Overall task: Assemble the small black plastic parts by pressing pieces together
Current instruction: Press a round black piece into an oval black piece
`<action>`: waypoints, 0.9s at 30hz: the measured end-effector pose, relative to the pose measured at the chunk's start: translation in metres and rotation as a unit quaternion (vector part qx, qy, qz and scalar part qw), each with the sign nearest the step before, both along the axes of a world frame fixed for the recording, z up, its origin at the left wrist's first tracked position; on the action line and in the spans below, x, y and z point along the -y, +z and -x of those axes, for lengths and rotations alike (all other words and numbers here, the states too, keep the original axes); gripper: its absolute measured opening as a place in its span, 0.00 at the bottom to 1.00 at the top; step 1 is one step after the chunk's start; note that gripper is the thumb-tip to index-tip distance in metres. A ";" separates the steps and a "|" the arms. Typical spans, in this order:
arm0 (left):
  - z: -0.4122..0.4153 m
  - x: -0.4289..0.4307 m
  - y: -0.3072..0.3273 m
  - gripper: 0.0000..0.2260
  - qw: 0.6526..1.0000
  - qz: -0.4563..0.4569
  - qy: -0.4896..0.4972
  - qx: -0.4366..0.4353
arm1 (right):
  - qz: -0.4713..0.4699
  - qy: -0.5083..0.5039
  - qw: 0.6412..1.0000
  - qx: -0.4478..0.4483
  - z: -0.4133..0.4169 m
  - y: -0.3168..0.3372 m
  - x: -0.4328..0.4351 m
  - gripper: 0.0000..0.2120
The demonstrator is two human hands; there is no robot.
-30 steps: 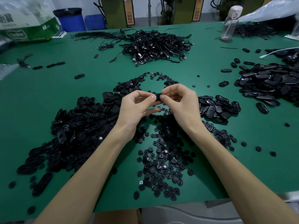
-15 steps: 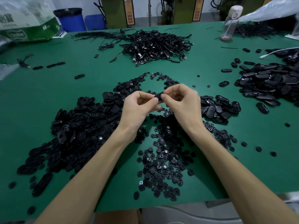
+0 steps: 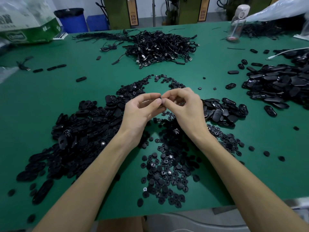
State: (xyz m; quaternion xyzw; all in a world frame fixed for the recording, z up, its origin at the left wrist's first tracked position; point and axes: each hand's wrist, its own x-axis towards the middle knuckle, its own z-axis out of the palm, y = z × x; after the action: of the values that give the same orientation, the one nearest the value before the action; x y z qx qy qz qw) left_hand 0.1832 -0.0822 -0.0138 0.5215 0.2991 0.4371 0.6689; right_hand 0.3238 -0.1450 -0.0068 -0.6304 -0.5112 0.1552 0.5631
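My left hand point(image 3: 142, 111) and my right hand point(image 3: 185, 108) meet fingertip to fingertip above the green table point(image 3: 50, 97). Together they pinch a small black plastic part point(image 3: 161, 98), almost wholly hidden between thumbs and forefingers. A heap of black oval shells point(image 3: 80, 129) spreads under and left of my left forearm. Small round black discs point(image 3: 167, 173) lie scattered between my forearms. A smaller cluster of oval pieces point(image 3: 224, 113) sits just right of my right hand.
A tangle of black cables point(image 3: 160, 46) lies at the back centre. Another large heap of black shells point(image 3: 280, 82) fills the right side. A clear bottle point(image 3: 237, 22) stands at back right, a green-and-white box point(image 3: 28, 25) at back left.
Both hands have closed more tightly round the part, so less of it shows. They stay at the same spot above the table.
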 end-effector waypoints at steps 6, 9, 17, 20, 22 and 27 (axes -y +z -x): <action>0.000 -0.001 0.002 0.11 0.999 0.034 -0.013 0.031 | -0.024 0.030 0.998 -0.056 -0.001 0.001 -0.001 0.09; 0.000 -0.001 0.003 0.10 0.999 0.030 -0.013 0.036 | -0.033 0.028 0.995 -0.085 -0.003 0.001 -0.002 0.08; 0.003 -0.001 0.003 0.09 1.000 0.013 -0.017 0.018 | -0.057 0.037 0.993 -0.099 -0.005 0.001 -0.002 0.04; 0.002 -0.001 0.003 0.08 0.999 0.020 -0.021 0.016 | -0.059 0.045 0.992 -0.105 -0.005 0.001 -0.002 0.04; 0.002 -0.001 0.004 0.07 0.999 0.026 -0.019 0.012 | -0.059 0.049 0.992 -0.105 -0.003 0.000 -0.002 0.04; -0.002 0.001 0.006 0.05 0.999 0.029 0.014 -0.004 | -0.055 0.054 0.994 -0.081 0.001 -0.002 -0.001 0.05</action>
State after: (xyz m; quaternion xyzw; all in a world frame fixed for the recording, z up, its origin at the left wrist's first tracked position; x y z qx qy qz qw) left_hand 0.1850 -0.0829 -0.0077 0.4997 0.3216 0.4356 0.6761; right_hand 0.3232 -0.1436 -0.0086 -0.5555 -0.5052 0.2072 0.6271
